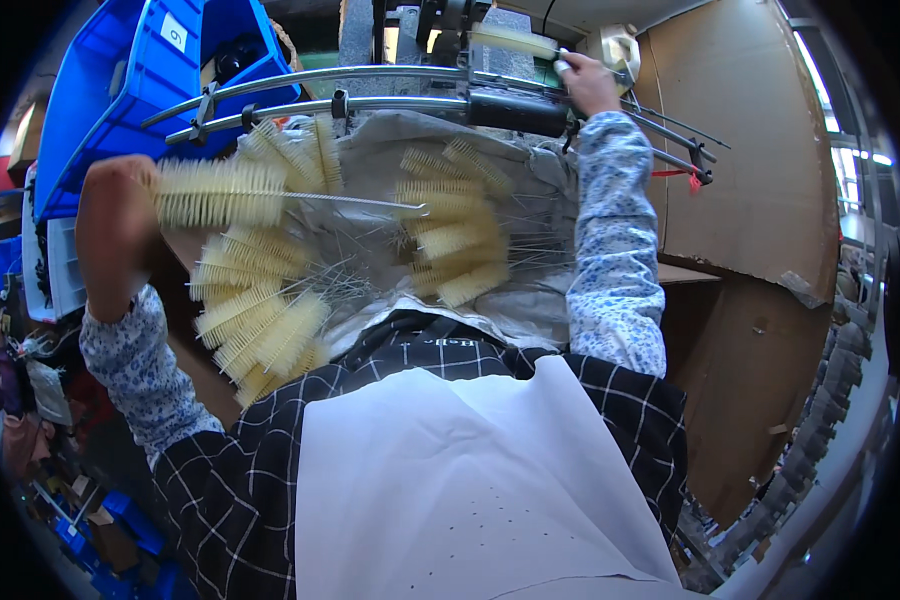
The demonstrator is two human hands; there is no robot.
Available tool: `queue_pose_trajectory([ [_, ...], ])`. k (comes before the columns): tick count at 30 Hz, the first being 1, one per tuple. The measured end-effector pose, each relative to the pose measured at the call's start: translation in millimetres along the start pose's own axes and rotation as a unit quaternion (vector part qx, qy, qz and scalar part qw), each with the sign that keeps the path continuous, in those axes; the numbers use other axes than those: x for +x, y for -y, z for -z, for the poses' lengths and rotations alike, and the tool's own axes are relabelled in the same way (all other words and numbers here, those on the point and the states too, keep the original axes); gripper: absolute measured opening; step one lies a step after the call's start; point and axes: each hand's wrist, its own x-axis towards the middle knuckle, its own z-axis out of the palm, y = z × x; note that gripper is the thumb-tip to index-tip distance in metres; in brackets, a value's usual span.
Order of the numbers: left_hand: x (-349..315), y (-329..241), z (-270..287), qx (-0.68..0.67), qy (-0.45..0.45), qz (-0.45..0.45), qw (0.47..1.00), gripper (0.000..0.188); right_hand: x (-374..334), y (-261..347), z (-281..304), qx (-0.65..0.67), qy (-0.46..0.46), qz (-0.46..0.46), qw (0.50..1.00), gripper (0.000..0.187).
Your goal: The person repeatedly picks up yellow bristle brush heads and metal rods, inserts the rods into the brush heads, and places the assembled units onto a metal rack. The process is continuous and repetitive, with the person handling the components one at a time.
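My left hand [115, 225], smeared by motion, is closed round the far-left end of a cream bottle brush [220, 193]. Its twisted wire handle points right across my lap and ends in a small hook. Up at the machine [520, 108], my right hand [592, 84] has its fingers closed at the right end of another pale bristle brush [515, 40], which lies level there. One pile of cream brushes [260, 325] rests on my left, wires toward the middle. A second pile of brushes [460, 235] lies in the centre on a grey cloth [370, 150].
Two metal rails [390, 105] run across in front of me, with a black cylinder at their right part. A blue bin [110, 100] stands at the upper left. Cardboard panels [740, 150] wall the right side. A red tie [682, 174] hangs at the rail's right end.
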Motion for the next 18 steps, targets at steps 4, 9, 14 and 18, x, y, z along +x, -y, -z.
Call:
queue_pose_trajectory([
  [4, 22, -5, -26, -0.036, 0.044, -0.014, 0.998, 0.021, 9, -22, 15, -0.158, -0.037, -0.052, 0.985, 0.029],
  [9, 37, 0, -39, -0.069, 0.098, -0.011, 0.993, 0.02, -10, -15, 58, 0.026, 0.085, 0.026, 0.996, 0.024],
  [14, 53, 10, -64, -0.162, 0.15, -0.012, 0.975, 0.021, -63, -5, 111, 0.17, 0.234, 0.037, 0.957, 0.029],
  [18, 70, 12, -109, -0.225, 0.193, -0.034, 0.954, 0.024, -101, 33, 116, 0.192, 0.262, 0.123, 0.938, 0.05],
])
